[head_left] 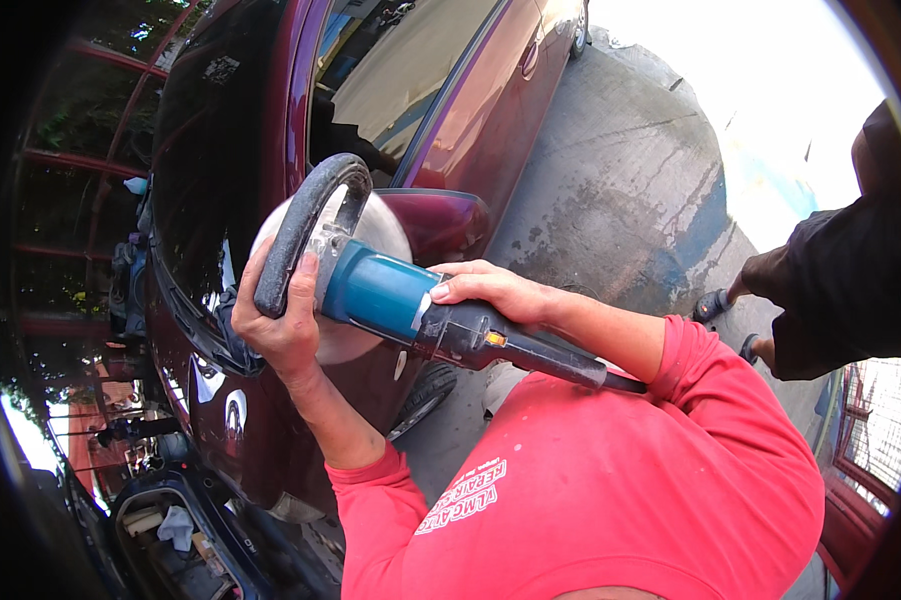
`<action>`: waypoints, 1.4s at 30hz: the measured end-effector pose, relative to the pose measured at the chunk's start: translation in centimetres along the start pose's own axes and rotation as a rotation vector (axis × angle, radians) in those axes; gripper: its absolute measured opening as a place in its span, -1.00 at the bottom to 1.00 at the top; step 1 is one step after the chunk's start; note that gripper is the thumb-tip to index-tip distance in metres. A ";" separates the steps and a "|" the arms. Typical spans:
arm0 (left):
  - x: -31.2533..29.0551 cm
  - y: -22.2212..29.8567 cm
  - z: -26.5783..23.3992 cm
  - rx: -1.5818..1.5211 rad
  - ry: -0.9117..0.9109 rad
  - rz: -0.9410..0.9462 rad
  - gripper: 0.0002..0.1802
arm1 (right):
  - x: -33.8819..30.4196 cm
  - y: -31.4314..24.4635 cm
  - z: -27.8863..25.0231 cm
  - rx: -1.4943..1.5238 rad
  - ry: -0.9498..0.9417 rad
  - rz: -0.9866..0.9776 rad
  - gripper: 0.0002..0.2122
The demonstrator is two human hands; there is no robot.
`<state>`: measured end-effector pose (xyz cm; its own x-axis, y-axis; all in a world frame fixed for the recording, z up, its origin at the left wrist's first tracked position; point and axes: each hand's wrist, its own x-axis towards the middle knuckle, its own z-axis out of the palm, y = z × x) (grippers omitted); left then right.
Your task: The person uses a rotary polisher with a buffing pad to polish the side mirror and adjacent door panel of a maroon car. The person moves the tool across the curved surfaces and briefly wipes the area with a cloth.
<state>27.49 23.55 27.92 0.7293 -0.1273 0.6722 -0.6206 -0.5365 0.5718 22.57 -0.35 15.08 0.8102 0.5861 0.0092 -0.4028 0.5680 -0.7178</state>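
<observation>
A blue and black power polisher [375,290] lies across the middle of the view, its black loop handle [315,215] at the upper left. My left hand [282,310] is closed round the lower end of that loop. On the blue and black body, near the rear grip, rests my right hand [490,290], its fingers wrapped over the housing. Beneath the tool's head shows a round whitish pad [385,228], over the dark red car [370,375] by its fender and side mirror [435,222]. Whether the pad touches the paint is hidden.
The car's windscreen [210,130] and door [480,120] extend beyond the polisher. Another person in dark shorts [850,260] stands on the concrete floor [620,190] at right. A black open bin [175,530] with a cloth and small items sits at lower left. A car tyre [425,398] shows below the fender.
</observation>
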 end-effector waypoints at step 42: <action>-11.4 4.6 4.1 -0.066 0.072 0.209 -0.45 | -3.9 -2.8 -3.2 -0.380 -0.181 0.519 0.09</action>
<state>17.51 19.13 20.89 0.5619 -0.1686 0.8098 -0.7753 -0.4486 0.4446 21.90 -6.04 14.84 0.4540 0.8350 -0.3110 -0.5167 -0.0377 -0.8553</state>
